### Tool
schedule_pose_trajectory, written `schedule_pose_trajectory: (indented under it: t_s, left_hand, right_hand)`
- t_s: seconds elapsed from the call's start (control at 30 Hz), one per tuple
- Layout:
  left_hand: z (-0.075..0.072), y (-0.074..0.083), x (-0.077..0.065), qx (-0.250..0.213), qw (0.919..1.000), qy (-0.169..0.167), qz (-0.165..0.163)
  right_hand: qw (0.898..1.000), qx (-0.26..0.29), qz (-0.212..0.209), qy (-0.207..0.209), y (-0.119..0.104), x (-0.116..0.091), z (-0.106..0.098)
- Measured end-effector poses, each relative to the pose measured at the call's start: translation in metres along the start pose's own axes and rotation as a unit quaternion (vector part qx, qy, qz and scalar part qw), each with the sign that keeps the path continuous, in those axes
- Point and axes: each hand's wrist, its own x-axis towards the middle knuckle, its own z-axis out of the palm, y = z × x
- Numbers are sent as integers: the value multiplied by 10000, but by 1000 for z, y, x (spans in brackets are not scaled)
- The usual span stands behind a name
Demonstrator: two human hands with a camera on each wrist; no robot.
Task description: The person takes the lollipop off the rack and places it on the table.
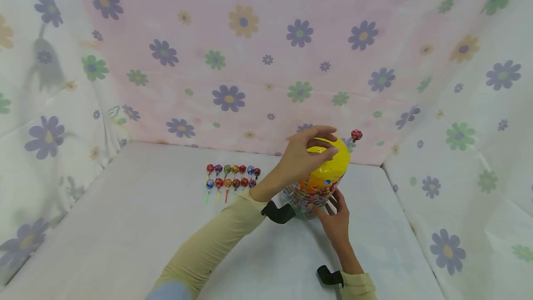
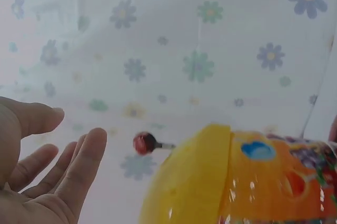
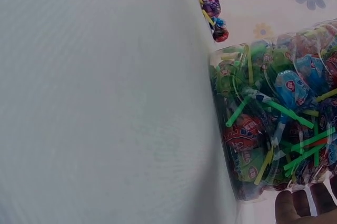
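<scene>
A tall clear jar (image 3: 274, 119) packed with wrapped lollipops stands on the table, topped by a yellow dome lid (image 1: 339, 159). One red-wrapped lollipop (image 1: 356, 134) sticks out from the lid on its stick. My left hand (image 1: 306, 156) is raised beside the lid, overlapping it in the head view. From the left wrist, the left hand (image 2: 52, 176) shows loosely bent fingers apart from the lid, holding nothing. My right hand (image 1: 336, 219) holds the jar low down, thumb on the near side and fingers round the right. In the right wrist view, only its fingertips (image 3: 287, 206) show.
Left of the jar, two rows of wrapped lollipops (image 1: 227, 183) lie on the white table (image 1: 137, 216). Flower-patterned cloth (image 1: 258, 73) hangs behind and at both sides. A black wrist mount (image 1: 278, 212) sits on the left wrist, another (image 1: 330, 276) on the right.
</scene>
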Motion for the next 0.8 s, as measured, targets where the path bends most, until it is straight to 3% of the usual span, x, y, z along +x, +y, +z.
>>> schedule_pose_trajectory:
  t_s: [0.17, 0.4, 0.6, 0.8]
  left_hand:
    - [20, -2, 26, 191, 9998, -35, -73]
    - [38, -19, 58, 607, 9974, 80, -368]
    - [45, -24, 63, 1190, 9912, -343, -471]
    - [48, -23, 62, 1601, 9855, -433, -365]
  right_hand:
    - [10000, 60, -11, 13, 1, 0, -1]
    - [9998, 146, 103, -85, 2, 0, -4]
    - [9995, 158, 223, -165, -18, -7, -5]
    - [9996, 232, 6, -186, -35, -11, -5]
